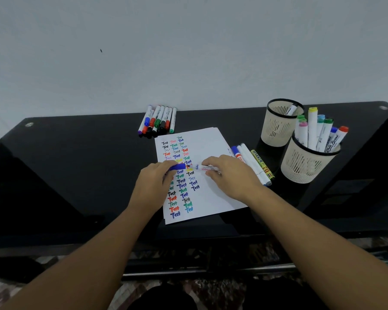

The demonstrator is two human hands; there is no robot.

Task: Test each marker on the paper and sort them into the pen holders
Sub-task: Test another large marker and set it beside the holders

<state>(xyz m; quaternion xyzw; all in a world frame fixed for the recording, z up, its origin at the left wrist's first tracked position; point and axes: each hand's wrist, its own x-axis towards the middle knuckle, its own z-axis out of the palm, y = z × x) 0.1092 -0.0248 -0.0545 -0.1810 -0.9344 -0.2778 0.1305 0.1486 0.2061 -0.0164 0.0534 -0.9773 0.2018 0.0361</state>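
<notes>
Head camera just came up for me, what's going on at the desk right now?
A person is testing markers. The left hand holds a blue cap, and the right hand holds the white marker over the paper, which already carries rows of coloured "Test" scribbles. A bunch of markers lies at the desk's far edge, and a few more beside the paper. The near pen holder is full; the far pen holder shows just one marker.
</notes>
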